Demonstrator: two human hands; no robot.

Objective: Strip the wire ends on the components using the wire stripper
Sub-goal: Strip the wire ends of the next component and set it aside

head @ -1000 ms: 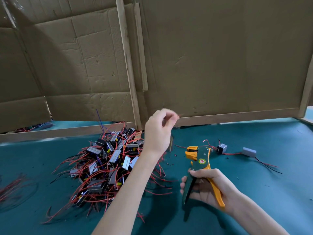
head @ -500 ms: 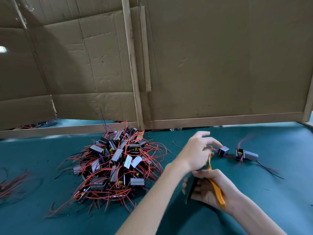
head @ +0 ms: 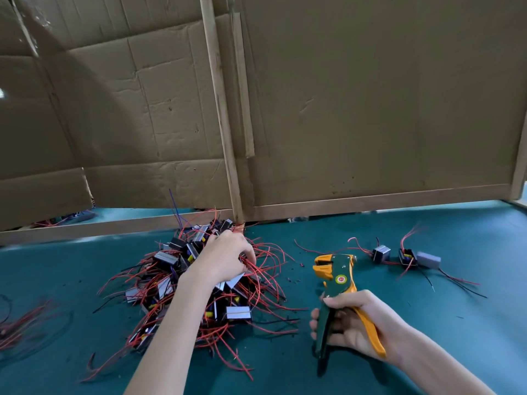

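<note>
I am fetching the next piece: my left grip (head: 225, 260) lies on the pile of wired components (head: 164, 286), fingers curled down into it, and I cannot tell if it already has hold of 1. My right grip (head: 353, 323) is closed around the handles of the wire stripper (head: 338, 276), whose head is empty, to the right of the pile. Next, I think, I must pull 1 component free of the tangle and guide a wire end into that head.
</note>
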